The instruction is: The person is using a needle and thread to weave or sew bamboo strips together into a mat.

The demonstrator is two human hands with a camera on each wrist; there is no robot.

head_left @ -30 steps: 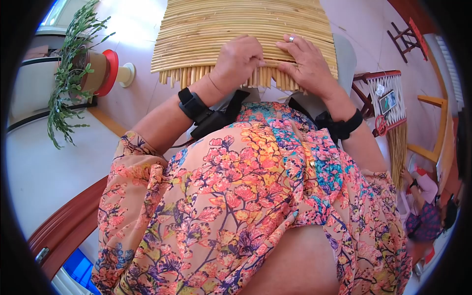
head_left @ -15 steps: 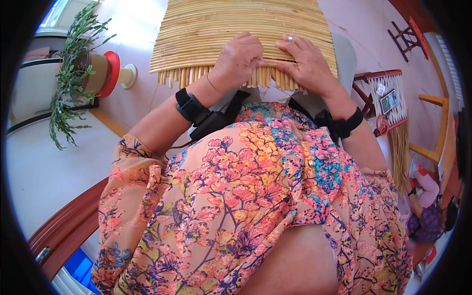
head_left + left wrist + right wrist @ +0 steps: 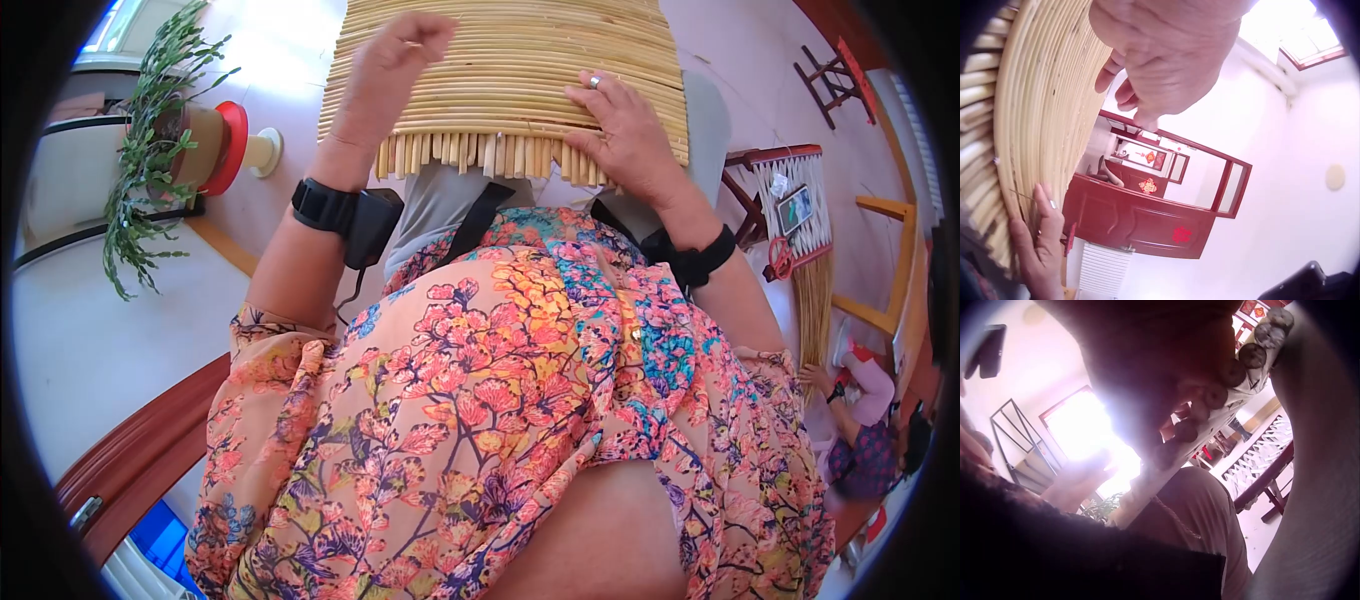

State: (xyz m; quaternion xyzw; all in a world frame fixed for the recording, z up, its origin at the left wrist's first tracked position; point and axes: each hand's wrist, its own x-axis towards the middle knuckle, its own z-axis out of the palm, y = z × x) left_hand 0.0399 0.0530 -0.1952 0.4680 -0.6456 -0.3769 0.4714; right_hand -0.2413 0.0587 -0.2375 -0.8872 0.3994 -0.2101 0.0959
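A mat of thin pale reed sticks [image 3: 510,70] lies over the person's lap, its row of cut stick ends facing the body. The right hand [image 3: 635,140], wearing a ring, rests on the mat near that edge with fingers extended and thumb apart. Close to its fingertips, a thin dark strand [image 3: 1022,195] crosses the sticks in the left wrist view. The left hand [image 3: 390,65] is raised over the mat's left side, its fingers bent inward. I cannot tell whether they pinch anything. In the right wrist view, stick ends [image 3: 1252,355] show beside the shadowed right hand.
On the right, a stool with a woven seat [image 3: 810,160] carries a phone [image 3: 795,210] and red-handled scissors [image 3: 778,257]. Beyond it are a reed bundle [image 3: 815,310] and another person [image 3: 865,440]. A potted plant [image 3: 150,150] stands left.
The left hand has lifted from the mat's edge beside the right hand and swung up and left. The mat has shifted slightly right; the right hand stays nearly in place.
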